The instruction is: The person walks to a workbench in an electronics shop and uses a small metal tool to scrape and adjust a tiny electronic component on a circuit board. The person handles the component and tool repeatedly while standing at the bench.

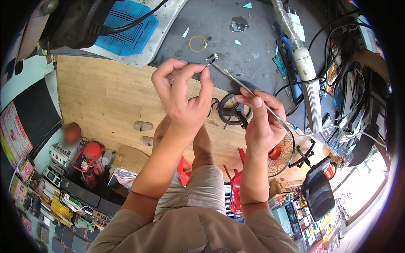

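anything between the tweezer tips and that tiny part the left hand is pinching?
Nothing visible. The tweezers in the right hand reach the small part at their tips, and the left hand pinches it from the other side, above the grey mat.

A yellow rubber band [197, 43] lies on the grey work mat [236, 38], with a small metal bracket [239, 24] beyond it. A blue ribbed pad [126, 29] sits to the left, under a black cable [126, 25]. On the wooden floor [105, 101] stand an orange fan [280, 154] and a red plastic stool [236, 185].
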Demonstrator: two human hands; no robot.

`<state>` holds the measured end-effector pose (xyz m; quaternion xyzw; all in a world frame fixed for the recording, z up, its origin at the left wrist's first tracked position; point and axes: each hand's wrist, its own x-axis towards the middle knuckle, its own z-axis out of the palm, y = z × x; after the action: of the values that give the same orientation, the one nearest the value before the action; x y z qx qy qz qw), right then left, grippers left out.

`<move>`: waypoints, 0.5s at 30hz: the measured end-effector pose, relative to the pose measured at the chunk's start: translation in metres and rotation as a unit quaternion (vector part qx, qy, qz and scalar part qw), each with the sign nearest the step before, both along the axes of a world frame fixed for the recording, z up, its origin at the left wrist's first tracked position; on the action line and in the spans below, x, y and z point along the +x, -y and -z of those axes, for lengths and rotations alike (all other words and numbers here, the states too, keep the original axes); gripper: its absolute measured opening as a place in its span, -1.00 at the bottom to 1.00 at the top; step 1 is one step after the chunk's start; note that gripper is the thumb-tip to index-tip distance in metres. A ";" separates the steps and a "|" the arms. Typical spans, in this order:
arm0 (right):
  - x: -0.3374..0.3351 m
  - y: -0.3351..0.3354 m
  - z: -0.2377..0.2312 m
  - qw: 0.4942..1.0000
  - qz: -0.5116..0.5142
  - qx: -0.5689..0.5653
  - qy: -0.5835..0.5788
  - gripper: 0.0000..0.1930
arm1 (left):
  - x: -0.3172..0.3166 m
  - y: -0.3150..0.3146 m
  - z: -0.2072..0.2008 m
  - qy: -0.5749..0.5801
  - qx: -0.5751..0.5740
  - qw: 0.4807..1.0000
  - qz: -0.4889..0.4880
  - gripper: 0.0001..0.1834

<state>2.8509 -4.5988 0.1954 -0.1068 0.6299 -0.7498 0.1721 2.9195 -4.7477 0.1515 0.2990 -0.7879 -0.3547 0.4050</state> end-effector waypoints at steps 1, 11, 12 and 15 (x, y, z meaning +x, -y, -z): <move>0.000 0.001 0.000 1.000 0.000 0.003 0.001 -0.82 | 0.000 0.000 0.000 0.000 -0.001 1.000 0.000 -0.67; 0.000 0.001 -0.001 0.999 -0.001 0.038 0.001 -0.83 | -0.003 -0.002 0.000 -0.003 0.004 1.000 -0.007 -0.67; 0.000 0.001 -0.001 0.999 -0.001 0.037 0.002 -0.83 | -0.003 -0.002 -0.001 0.001 0.007 1.000 -0.009 -0.67; 0.000 0.001 0.000 1.000 0.000 0.031 0.007 -0.82 | -0.003 -0.002 -0.001 0.001 0.009 1.000 -0.010 -0.67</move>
<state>2.8509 -4.6001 0.1959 -0.0962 0.6513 -0.7308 0.1800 2.9162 -4.7453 0.1523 0.3111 -0.7822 -0.3571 0.4048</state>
